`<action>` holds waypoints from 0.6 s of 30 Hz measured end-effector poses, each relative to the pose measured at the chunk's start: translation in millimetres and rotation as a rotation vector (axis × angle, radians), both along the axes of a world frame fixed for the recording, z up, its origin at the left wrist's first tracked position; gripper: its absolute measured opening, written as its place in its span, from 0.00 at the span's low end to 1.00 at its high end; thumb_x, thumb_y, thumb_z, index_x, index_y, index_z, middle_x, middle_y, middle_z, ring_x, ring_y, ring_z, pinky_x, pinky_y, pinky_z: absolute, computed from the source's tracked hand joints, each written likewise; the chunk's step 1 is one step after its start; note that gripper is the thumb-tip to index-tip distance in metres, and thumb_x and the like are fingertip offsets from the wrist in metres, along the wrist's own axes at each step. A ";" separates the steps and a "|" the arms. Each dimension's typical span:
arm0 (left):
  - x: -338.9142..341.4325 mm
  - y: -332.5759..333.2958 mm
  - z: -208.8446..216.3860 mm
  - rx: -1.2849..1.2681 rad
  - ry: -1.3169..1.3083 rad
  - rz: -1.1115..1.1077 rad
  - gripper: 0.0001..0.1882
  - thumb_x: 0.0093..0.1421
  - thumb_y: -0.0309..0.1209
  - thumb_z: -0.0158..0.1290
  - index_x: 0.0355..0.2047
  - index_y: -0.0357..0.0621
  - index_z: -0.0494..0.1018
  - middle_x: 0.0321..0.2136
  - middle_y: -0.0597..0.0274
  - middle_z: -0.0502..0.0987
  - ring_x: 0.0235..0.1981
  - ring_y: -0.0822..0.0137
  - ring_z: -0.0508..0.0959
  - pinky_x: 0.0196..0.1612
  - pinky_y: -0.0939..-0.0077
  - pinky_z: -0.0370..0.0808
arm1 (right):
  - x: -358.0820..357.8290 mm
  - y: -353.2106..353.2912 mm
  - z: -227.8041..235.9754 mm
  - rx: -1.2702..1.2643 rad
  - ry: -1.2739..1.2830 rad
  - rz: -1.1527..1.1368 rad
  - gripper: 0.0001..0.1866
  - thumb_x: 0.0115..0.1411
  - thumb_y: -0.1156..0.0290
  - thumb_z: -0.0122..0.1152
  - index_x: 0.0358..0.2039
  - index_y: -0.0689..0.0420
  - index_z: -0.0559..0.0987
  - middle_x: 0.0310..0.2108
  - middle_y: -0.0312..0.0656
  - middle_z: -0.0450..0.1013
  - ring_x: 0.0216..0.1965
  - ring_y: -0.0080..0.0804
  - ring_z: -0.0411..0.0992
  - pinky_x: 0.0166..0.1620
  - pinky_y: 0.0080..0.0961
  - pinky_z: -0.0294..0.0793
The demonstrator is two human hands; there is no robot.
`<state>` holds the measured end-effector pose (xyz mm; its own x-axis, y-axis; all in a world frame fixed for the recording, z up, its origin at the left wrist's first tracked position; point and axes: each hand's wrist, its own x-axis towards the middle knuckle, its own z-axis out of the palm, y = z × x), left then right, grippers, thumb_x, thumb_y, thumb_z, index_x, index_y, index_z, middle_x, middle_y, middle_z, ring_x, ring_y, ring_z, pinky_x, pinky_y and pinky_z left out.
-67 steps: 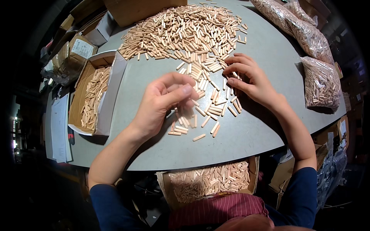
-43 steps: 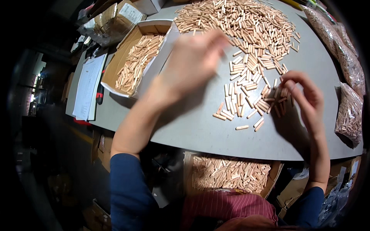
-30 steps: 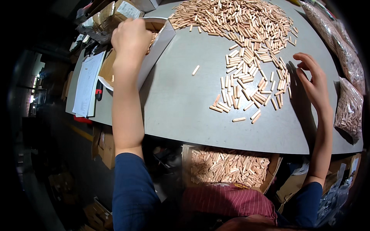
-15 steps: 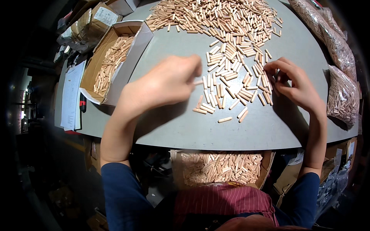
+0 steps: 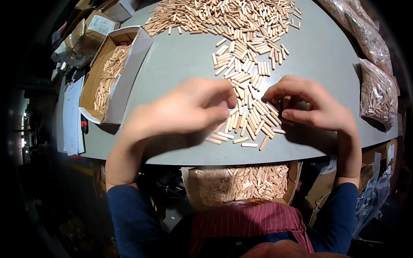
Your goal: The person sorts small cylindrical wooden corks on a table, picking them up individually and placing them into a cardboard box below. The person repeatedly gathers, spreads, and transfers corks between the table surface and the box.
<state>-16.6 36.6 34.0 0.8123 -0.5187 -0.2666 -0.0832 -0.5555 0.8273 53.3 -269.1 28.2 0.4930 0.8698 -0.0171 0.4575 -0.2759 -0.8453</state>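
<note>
Head view: pale cylindrical wooden dowels (image 5: 255,122) lie between the left hand (image 5: 191,103), grip unclear, and right hand (image 5: 309,102), thumb and fingers parted, on a grey table (image 5: 172,64) in a dim room (image 5: 77,193); a white-brown cardboard box (image 5: 131,71) holds more.

Your grey table (image 5: 172,60), wooden dowels (image 5: 226,16) strewn before you, open box (image 5: 134,71) and papers (image 5: 72,118) at your left, filled bags (image 5: 378,94) at your right

Blurred left fingers (image 5: 223,87), top-cropped dowel pile (image 5: 223,19)
</note>
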 end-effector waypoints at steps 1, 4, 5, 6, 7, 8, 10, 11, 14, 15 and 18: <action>1.6 3.4 2.9 -0.021 0.076 0.012 0.08 0.69 0.26 0.56 0.46 0.36 0.75 0.27 0.64 0.79 0.28 0.74 0.79 0.33 0.76 0.78 | 0.4 -6.3 0.0 -0.008 0.042 -0.043 0.19 0.58 0.82 0.61 0.51 0.62 0.80 0.45 0.43 0.77 0.41 0.29 0.76 0.44 0.27 0.77; 7.3 11.4 22.7 0.105 0.284 0.048 0.07 0.71 0.27 0.55 0.43 0.34 0.76 0.28 0.64 0.80 0.28 0.74 0.81 0.32 0.77 0.80 | 6.5 -10.9 14.0 -0.151 0.229 -0.113 0.18 0.60 0.83 0.61 0.51 0.62 0.79 0.41 0.40 0.78 0.38 0.25 0.76 0.43 0.27 0.78; 9.2 12.7 26.4 0.132 0.337 0.049 0.07 0.70 0.27 0.55 0.41 0.33 0.77 0.28 0.63 0.81 0.28 0.75 0.81 0.31 0.77 0.81 | 8.9 -11.6 19.8 -0.221 0.300 -0.131 0.17 0.61 0.83 0.60 0.51 0.62 0.79 0.39 0.39 0.79 0.37 0.25 0.76 0.42 0.27 0.78; 10.1 14.1 28.5 0.147 0.361 0.006 0.07 0.70 0.27 0.56 0.40 0.33 0.79 0.27 0.63 0.82 0.28 0.75 0.82 0.32 0.78 0.81 | 10.6 -14.3 17.1 -0.231 0.313 -0.146 0.16 0.59 0.82 0.63 0.49 0.63 0.80 0.33 0.37 0.79 0.34 0.24 0.77 0.40 0.25 0.78; 10.8 15.7 30.1 0.164 0.385 -0.035 0.08 0.70 0.26 0.56 0.40 0.33 0.80 0.27 0.62 0.83 0.28 0.75 0.82 0.32 0.78 0.81 | 12.6 -15.8 16.1 -0.230 0.285 -0.107 0.15 0.60 0.81 0.63 0.48 0.62 0.81 0.32 0.37 0.79 0.34 0.23 0.77 0.40 0.25 0.78; 11.1 15.9 31.2 0.180 0.408 -0.077 0.08 0.69 0.26 0.57 0.39 0.32 0.82 0.27 0.62 0.84 0.28 0.75 0.83 0.32 0.79 0.82 | 14.2 -17.2 15.4 -0.228 0.257 -0.068 0.13 0.60 0.80 0.64 0.47 0.62 0.81 0.31 0.36 0.79 0.34 0.23 0.77 0.40 0.25 0.77; 9.2 12.1 32.6 0.177 0.405 -0.150 0.08 0.68 0.26 0.58 0.40 0.32 0.84 0.28 0.61 0.85 0.27 0.75 0.83 0.32 0.80 0.82 | 14.1 -17.4 16.0 -0.254 0.227 0.006 0.12 0.60 0.78 0.65 0.44 0.62 0.82 0.30 0.36 0.80 0.34 0.23 0.77 0.39 0.25 0.77; 7.8 9.7 33.0 0.176 0.404 -0.183 0.08 0.67 0.25 0.59 0.40 0.32 0.84 0.28 0.61 0.85 0.27 0.76 0.84 0.33 0.80 0.82 | 13.8 -16.1 18.4 -0.282 0.225 0.042 0.11 0.60 0.76 0.66 0.44 0.61 0.83 0.30 0.36 0.80 0.34 0.23 0.78 0.39 0.25 0.77; 4.9 1.3 29.4 0.128 0.444 -0.279 0.09 0.65 0.24 0.60 0.42 0.34 0.85 0.29 0.59 0.87 0.28 0.76 0.84 0.32 0.80 0.81 | 7.8 -9.7 23.5 -0.322 0.243 0.131 0.11 0.59 0.74 0.66 0.43 0.61 0.83 0.30 0.37 0.81 0.33 0.24 0.78 0.39 0.26 0.77; 4.4 -0.4 26.2 0.101 0.449 -0.319 0.09 0.65 0.24 0.60 0.43 0.34 0.85 0.29 0.59 0.87 0.27 0.76 0.84 0.32 0.80 0.81 | 5.4 -8.4 23.8 -0.328 0.253 0.157 0.12 0.59 0.74 0.66 0.44 0.60 0.83 0.30 0.37 0.81 0.33 0.24 0.78 0.39 0.26 0.77; -3.7 -5.5 18.4 0.012 0.351 -0.555 0.12 0.65 0.27 0.62 0.47 0.35 0.84 0.34 0.53 0.88 0.32 0.67 0.87 0.35 0.75 0.82 | -0.2 -4.5 16.7 -0.286 0.330 0.408 0.17 0.56 0.81 0.66 0.48 0.63 0.83 0.34 0.41 0.82 0.34 0.30 0.80 0.40 0.28 0.80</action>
<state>-20.3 31.1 52.4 0.2885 -0.8308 -0.4760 -0.0860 -0.5176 0.8513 53.1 -273.6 44.9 0.0489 0.9261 -0.3741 0.3004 -0.3708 -0.8788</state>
